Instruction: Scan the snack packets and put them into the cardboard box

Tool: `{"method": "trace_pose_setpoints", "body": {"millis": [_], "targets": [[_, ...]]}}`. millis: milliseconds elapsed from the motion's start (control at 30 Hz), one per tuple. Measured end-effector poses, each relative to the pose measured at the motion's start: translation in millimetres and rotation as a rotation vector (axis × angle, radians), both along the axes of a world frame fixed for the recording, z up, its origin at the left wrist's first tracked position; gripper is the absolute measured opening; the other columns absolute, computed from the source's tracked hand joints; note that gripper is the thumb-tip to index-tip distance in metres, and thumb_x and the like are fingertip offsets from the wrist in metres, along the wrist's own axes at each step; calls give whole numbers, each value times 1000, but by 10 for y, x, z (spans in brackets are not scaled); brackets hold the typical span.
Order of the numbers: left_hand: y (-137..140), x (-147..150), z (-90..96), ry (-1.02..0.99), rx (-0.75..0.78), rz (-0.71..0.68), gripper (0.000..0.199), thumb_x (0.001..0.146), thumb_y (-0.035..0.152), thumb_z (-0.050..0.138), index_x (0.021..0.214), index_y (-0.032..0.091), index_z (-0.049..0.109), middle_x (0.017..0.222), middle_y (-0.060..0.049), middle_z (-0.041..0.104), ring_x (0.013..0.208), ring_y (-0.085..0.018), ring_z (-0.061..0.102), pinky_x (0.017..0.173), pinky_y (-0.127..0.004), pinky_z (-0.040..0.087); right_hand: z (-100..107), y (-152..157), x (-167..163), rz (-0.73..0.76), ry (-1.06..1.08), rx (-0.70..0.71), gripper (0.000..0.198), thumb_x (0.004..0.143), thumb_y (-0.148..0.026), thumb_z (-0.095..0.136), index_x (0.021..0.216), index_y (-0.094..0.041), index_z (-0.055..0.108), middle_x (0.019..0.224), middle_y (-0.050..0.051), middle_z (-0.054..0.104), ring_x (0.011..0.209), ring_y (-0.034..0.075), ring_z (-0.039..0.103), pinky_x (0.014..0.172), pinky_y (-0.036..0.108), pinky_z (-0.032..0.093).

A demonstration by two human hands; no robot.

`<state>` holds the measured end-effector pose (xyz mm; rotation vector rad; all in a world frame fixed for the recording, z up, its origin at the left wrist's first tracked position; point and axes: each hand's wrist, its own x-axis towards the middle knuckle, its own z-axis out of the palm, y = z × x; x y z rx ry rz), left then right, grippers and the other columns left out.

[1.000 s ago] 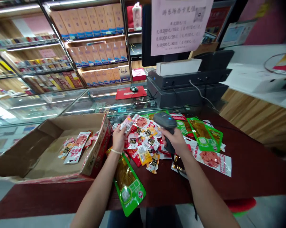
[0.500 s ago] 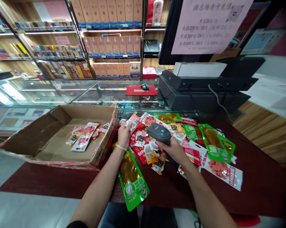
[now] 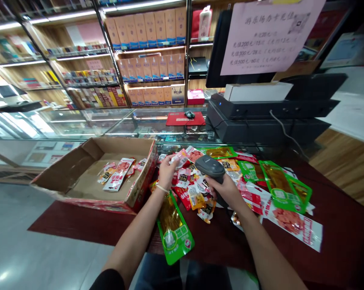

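Head view: the left hand [image 3: 167, 174] is closed on a small packet [image 3: 179, 158], pinching it between thumb and fingers above the left part of the heap of packets [image 3: 196, 193]. The right hand [image 3: 225, 187] is wrapped around the handle of a dark scanner [image 3: 210, 166], whose head points toward the packet; a narrow gap separates the two. Compared with one second ago, scanner and packet are closer together, and the whole scene has shifted right in the picture (the camera has turned). The arrangement of the heap is otherwise much the same. The cardboard box [image 3: 88, 183], holding several packets, stands left of the heap on the dark red table [image 3: 218, 245]. A green bag [image 3: 174, 231] lies below the left wrist, its lower end near the table edge. Labels: the pink sheet [image 3: 266, 52] on the monitor [image 3: 219, 48] is headed 游乐场办卡充值, carries a square code at upper right, and lists 充值200元/15次, 充值300元/28次 and 充值500元/60次. Several packets in the heap bear red or black Chinese characters, too small to read with certainty. The print on the tan cartons [image 3: 151, 30] on the rear shelves is likewise illegible.
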<state>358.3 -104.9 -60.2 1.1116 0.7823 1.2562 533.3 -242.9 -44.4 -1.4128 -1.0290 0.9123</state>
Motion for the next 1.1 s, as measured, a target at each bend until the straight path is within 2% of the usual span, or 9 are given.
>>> {"method": "trace_pose_setpoints", "body": {"millis": [100, 233, 333, 467, 533, 633, 733, 900, 1100], "targets": [[-198, -128, 402, 172, 183, 13, 31, 78, 42, 73, 94, 16, 65, 82, -1, 67, 71, -12, 59, 68, -23, 46, -7, 12, 23, 19, 75, 6, 43, 74, -58, 76, 74, -21, 54, 50, -5, 53, 36, 11, 48, 35, 24, 40], [-444, -550, 1007, 484, 474, 104, 24, 84, 40, 68, 91, 18, 63, 80, 1, 65, 70, -12, 56, 66, -21, 43, 7, 13, 34, -8, 147, 36, 46, 72, -58, 78, 68, -19, 55, 50, -4, 52, 36, 10, 46, 34, 23, 40], [-422, -998, 1245, 702, 574, 267, 22, 85, 40, 67, 92, 19, 64, 79, 1, 66, 70, -13, 58, 65, -22, 43, 1, 22, 37, -12, 164, 43, 47, 70, -58, 81, 66, -18, 55, 50, -3, 52, 36, 9, 47, 34, 22, 39], [-97, -1592, 1153, 955, 625, 527, 24, 87, 40, 63, 101, 21, 66, 94, -3, 72, 85, -18, 67, 79, -28, 49, -58, 51, 40, 2, 186, 38, 45, 71, -56, 81, 71, -19, 57, 52, -4, 54, 37, 10, 48, 35, 22, 40], [91, -1807, 1003, 1027, 578, 464, 30, 88, 38, 61, 113, 21, 65, 108, -7, 73, 100, -22, 68, 89, -32, 51, -94, 61, 38, 22, 163, 31, 43, 74, -56, 79, 72, -19, 57, 53, -3, 55, 38, 10, 49, 36, 23, 41], [266, -1967, 802, 1017, 457, 318, 32, 90, 36, 55, 115, 19, 66, 116, -10, 72, 109, -23, 67, 96, -36, 51, -119, 57, 26, 54, 96, 41, 43, 77, -55, 77, 68, -19, 55, 52, -3, 54, 39, 10, 49, 39, 23, 43], [285, -1974, 729, 970, 446, 297, 33, 91, 37, 52, 114, 20, 68, 115, -9, 73, 107, -22, 68, 97, -36, 51, -99, 42, 7, 39, 83, 41, 42, 76, -55, 78, 71, -19, 56, 52, -3, 54, 38, 10, 49, 38, 22, 42], [201, -1907, 786, 1060, 452, 287, 32, 90, 40, 54, 108, 20, 72, 105, -7, 76, 97, -21, 71, 89, -32, 53, -40, 36, 19, 2, 125, 48, 42, 73, -54, 80, 74, -19, 56, 52, -4, 54, 38, 10, 48, 36, 22, 42], [-56, -1655, 986, 1184, 697, 374, 33, 94, 39, 50, 112, 20, 71, 106, -7, 75, 94, -22, 71, 85, -32, 53, 30, 15, 148, -90, 142, 60, 36, 74, -50, 78, 75, -20, 59, 52, -5, 56, 36, 10, 49, 34, 22, 42]]}}
